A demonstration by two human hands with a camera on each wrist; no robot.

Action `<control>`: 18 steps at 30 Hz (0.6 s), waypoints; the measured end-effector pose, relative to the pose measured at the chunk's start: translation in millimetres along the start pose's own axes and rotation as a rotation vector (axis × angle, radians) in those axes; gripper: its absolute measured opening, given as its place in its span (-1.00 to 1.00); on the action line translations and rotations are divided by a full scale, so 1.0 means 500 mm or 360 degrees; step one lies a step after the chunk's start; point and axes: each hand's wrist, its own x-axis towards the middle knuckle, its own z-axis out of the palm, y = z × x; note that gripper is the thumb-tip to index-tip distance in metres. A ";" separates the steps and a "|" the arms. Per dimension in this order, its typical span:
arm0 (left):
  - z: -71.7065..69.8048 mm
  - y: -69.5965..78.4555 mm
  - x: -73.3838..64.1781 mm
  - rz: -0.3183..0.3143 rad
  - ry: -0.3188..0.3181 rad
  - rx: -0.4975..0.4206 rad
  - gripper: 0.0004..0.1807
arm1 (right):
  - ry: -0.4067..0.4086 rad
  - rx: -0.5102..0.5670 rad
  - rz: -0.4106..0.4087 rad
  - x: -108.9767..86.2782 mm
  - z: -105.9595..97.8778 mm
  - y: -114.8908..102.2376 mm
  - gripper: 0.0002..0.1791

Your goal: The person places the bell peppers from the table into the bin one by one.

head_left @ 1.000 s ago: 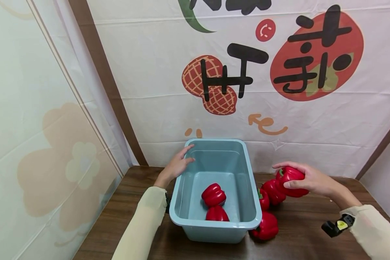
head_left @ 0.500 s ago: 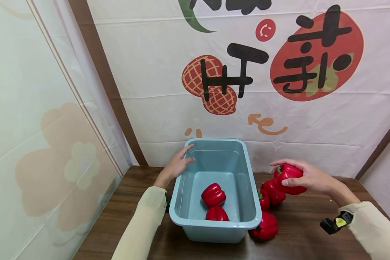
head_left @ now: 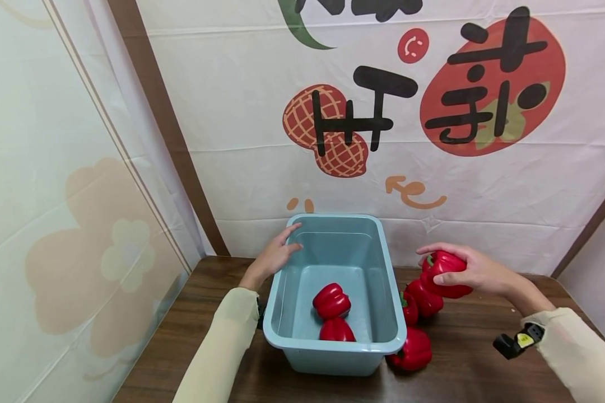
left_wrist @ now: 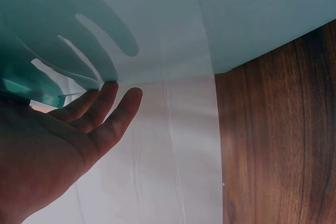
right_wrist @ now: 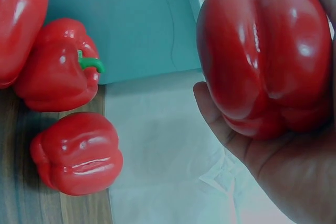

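A red bell pepper is in my right hand, gripped between thumb and fingers above the table. In the right wrist view the held bell pepper fills the palm, level with the basin's outer wall. My left hand holds the left rim of a blue plastic basin; thumb and one finger reach over the rim. Its other fingers lie against the outer wall in the left wrist view. Inside the basin, two red bell peppers lie together near the front.
Three more red peppers rest on the wooden table right of the basin: one by its front corner, one with a green stem, and one behind. A printed cloth hangs close behind the basin.
My right hand has moved slightly left and up with the bell pepper, toward the basin. The left hand and basin stay in place.
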 end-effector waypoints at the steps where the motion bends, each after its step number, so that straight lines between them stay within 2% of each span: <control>1: 0.000 0.000 0.000 -0.0001 0.0001 0.0002 -0.35 | 0.0001 -0.0001 0.0000 0.001 0.000 0.000 -0.40; 18: -0.002 0.002 -0.006 0.0039 0.0000 0.0023 -0.34 | 0.0043 -0.0072 0.0013 0.019 0.004 -0.023 -0.33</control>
